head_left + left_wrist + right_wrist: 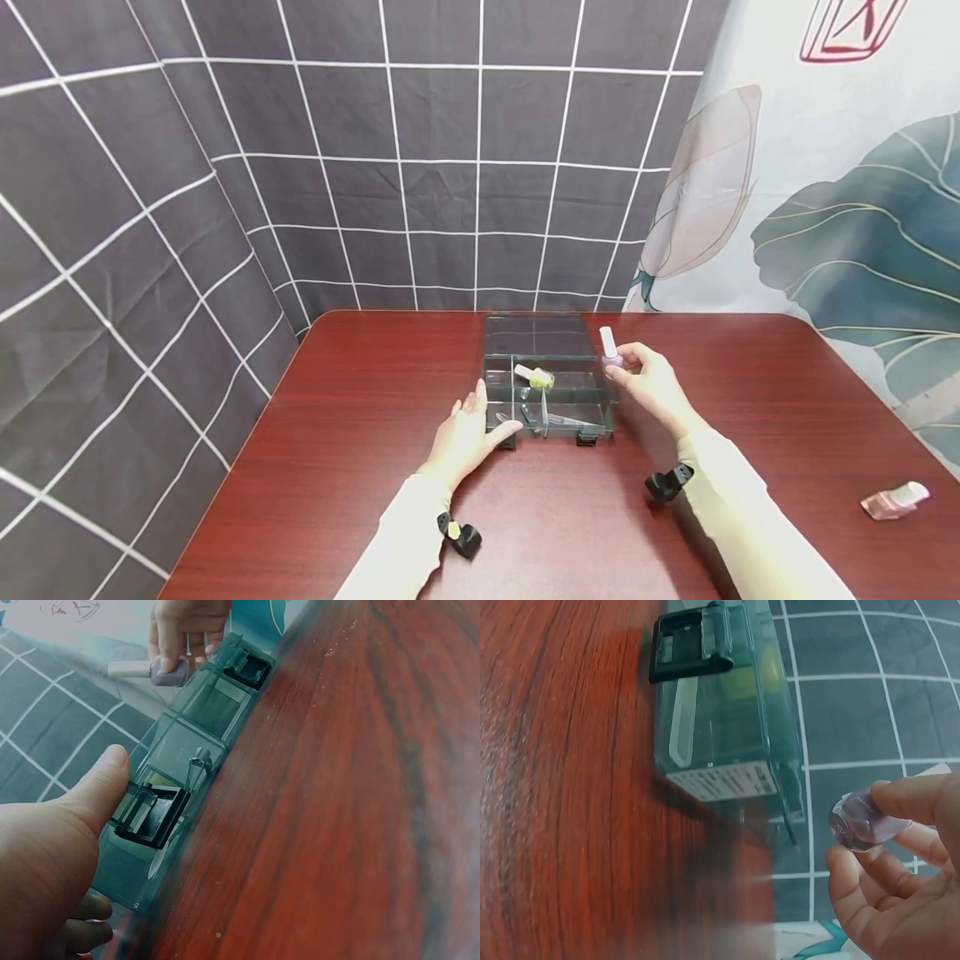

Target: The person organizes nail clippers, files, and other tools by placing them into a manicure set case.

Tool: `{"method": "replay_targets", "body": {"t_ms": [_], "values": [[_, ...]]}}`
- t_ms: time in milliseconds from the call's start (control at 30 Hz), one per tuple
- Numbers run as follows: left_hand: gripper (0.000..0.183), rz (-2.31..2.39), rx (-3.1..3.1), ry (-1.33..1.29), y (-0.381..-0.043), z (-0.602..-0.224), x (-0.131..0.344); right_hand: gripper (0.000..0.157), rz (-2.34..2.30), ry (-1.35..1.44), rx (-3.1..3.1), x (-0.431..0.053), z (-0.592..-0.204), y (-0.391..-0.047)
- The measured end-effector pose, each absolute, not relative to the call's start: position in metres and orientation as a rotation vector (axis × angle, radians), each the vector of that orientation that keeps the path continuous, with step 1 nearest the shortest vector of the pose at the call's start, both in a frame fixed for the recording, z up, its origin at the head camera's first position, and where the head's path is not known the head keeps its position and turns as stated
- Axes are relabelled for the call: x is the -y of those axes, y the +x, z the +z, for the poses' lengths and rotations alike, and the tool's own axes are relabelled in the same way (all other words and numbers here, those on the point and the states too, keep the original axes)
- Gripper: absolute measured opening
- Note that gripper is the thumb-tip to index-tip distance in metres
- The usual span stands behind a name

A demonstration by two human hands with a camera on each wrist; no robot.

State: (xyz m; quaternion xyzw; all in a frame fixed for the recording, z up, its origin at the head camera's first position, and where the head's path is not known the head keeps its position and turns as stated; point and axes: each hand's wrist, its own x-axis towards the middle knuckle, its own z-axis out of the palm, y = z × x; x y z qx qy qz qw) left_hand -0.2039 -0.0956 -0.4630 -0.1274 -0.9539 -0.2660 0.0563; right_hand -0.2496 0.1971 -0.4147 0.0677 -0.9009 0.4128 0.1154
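Note:
A clear grey plastic organizer box (566,429) stands on the table with its lid (536,335) tipped back. My left hand (467,437) rests against its front left corner, fingers extended along the side and thumb by the front latch (154,816). To the right of the box, my right hand (651,385) pinches a purple nail polish bottle (612,360) with a white cap, between thumb and fingers. In the box, a yellow nail polish bottle (540,378) lies tilted across a compartment. Small metal tools (566,420) lie in the front compartments.
A pink nail polish bottle (894,501) lies on the reddish-brown table (360,467) at the far right. Behind the table hangs a grey gridded cloth (438,200), with a leaf-patterned curtain (840,258) on the right. A second black latch (587,437) sits at the box's front right.

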Motion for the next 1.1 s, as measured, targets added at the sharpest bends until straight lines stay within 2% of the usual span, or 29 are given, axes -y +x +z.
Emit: {"method": "replay_targets", "body": {"t_ms": [433, 833, 1100], "values": [[0.098, -0.794, 2.881, -0.385, -0.206, -0.461, 0.094, 0.025, 1.097, 0.302, 2.689, -0.174, -0.417, -0.258], [0.097, -0.811, 2.872, -0.387, -0.208, -0.462, 0.093, 0.009, 0.869, 0.444, 2.740, -0.161, -0.421, -0.266], [0.098, -0.806, 2.883, -0.368, -0.204, -0.465, 0.095, 0.007, 0.695, 0.443, 2.832, -0.151, -0.427, -0.265]]}}
